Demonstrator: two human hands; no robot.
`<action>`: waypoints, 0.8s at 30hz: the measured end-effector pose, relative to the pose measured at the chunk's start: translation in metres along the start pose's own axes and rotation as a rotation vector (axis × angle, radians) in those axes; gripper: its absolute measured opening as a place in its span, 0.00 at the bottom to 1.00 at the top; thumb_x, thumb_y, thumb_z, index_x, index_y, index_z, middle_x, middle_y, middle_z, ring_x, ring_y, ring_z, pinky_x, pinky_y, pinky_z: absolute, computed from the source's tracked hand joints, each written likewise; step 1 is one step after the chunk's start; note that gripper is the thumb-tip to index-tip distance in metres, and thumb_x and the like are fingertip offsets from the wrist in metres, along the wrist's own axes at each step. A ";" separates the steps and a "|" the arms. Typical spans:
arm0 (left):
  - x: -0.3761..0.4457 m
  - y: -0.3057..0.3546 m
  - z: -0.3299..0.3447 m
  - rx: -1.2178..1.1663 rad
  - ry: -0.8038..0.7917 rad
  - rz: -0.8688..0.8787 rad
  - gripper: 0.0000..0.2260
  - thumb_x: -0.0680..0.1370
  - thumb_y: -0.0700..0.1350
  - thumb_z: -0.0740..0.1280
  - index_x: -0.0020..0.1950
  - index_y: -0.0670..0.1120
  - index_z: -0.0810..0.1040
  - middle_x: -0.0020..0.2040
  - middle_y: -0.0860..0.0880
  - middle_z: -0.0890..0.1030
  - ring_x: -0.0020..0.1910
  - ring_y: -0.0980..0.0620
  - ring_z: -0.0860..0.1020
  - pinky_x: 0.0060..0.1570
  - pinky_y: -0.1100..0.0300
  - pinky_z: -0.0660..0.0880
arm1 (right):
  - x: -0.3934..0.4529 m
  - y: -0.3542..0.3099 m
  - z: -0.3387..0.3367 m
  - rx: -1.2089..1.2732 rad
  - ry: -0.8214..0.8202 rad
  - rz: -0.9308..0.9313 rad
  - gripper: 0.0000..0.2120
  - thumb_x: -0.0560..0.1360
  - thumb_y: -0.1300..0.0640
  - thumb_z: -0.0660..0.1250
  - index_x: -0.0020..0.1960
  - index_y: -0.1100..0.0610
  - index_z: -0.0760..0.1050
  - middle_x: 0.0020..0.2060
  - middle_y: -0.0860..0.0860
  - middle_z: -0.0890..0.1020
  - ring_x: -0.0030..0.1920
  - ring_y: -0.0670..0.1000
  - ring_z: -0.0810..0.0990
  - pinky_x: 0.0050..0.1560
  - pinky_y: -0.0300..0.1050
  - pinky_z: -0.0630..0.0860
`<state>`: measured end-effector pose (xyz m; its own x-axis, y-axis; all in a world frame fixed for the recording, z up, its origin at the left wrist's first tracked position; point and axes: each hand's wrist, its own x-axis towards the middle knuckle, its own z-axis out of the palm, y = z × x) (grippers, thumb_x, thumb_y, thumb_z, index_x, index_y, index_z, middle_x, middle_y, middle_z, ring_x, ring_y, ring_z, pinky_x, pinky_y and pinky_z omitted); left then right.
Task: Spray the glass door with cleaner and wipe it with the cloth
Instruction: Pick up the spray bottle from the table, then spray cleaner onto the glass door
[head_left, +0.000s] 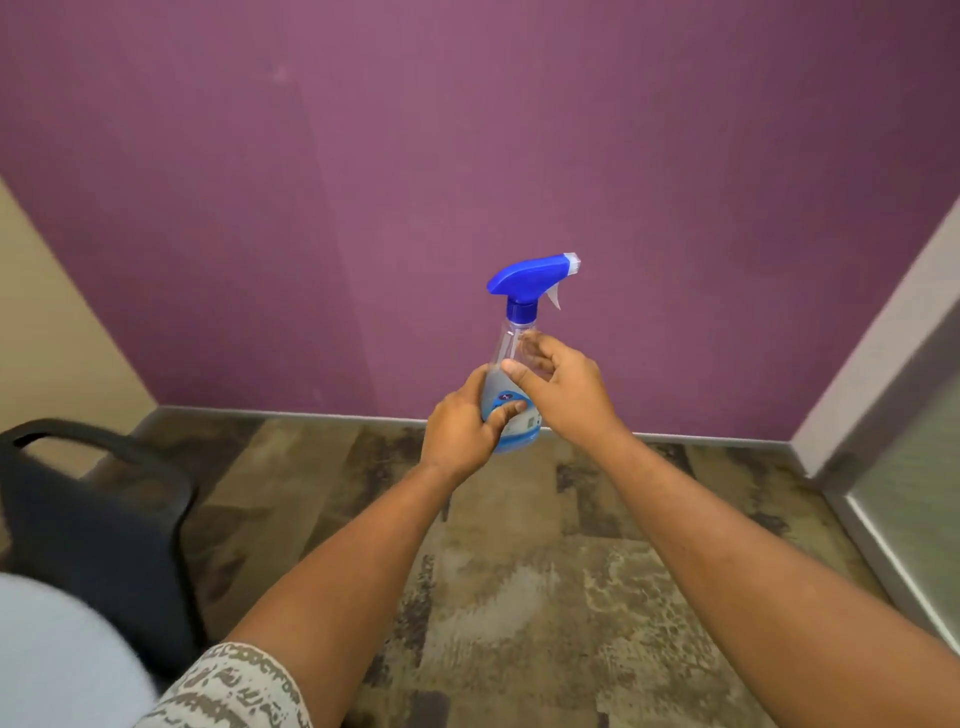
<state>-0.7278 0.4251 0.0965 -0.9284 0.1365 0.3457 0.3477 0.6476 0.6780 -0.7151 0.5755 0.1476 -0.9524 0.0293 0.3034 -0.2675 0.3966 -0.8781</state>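
Most of the frame is a purple wall (467, 182), filling the upper half and reaching down to a grey baseboard (311, 414) that runs across the middle. Below it lies a mottled brown and tan floor (545, 597), taking up the lower centre. At the far right edge a grey door frame (883, 332) slants down, and inside it sits a pane of frosted glass door (924, 478), seen only as a strip at the right of the frame. A cream wall (47, 322) shows at the left edge. In the lower left stands a black chair (98, 530) with a curved armrest, and beneath it, in the bottom left corner, a pale blurred shape whose nature I cannot tell, beside a patterned sleeve (234, 691).

Two bare forearms rise from the bottom edge toward the centre. The left hand (462, 421) wraps around the lower body of a spray bottle (511, 374), thumb laid across the label, so this grip is closed around the bottle. The right hand (561, 379) sits just right of and slightly above it, fingers curled against the clear upper part of the bottle; its grip looks loosely closed on the bottle too, though how firmly it holds is hard to judge. The bottle is upright in mid-frame, in front of the purple wall, well apart from the glass door. It holds blue liquid in its lower part. Its blue trigger head (530, 278) tops the neck, with the pale nozzle pointing toward the upper right.
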 end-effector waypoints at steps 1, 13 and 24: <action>0.015 0.000 0.010 -0.007 -0.017 0.019 0.27 0.78 0.62 0.66 0.73 0.51 0.68 0.54 0.51 0.85 0.49 0.50 0.84 0.47 0.51 0.82 | 0.009 0.006 -0.006 0.001 0.039 0.014 0.27 0.76 0.49 0.72 0.72 0.55 0.72 0.66 0.47 0.79 0.66 0.44 0.77 0.68 0.45 0.74; 0.135 0.044 0.145 -0.113 -0.164 0.167 0.23 0.80 0.56 0.66 0.74 0.55 0.67 0.54 0.50 0.85 0.51 0.42 0.82 0.48 0.47 0.79 | 0.075 0.081 -0.090 -0.030 0.468 0.162 0.44 0.71 0.43 0.75 0.80 0.49 0.55 0.70 0.47 0.74 0.67 0.44 0.74 0.67 0.41 0.72; 0.209 0.171 0.294 -0.194 -0.286 0.438 0.24 0.74 0.64 0.59 0.68 0.58 0.67 0.44 0.54 0.82 0.42 0.48 0.82 0.37 0.55 0.75 | 0.140 0.147 -0.259 -0.102 0.843 0.167 0.34 0.74 0.43 0.72 0.75 0.45 0.61 0.55 0.43 0.83 0.56 0.42 0.81 0.55 0.37 0.75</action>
<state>-0.9009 0.7849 0.0935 -0.6811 0.5775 0.4502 0.7016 0.3389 0.6268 -0.8496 0.8754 0.1572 -0.5409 0.7491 0.3825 -0.0810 0.4063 -0.9102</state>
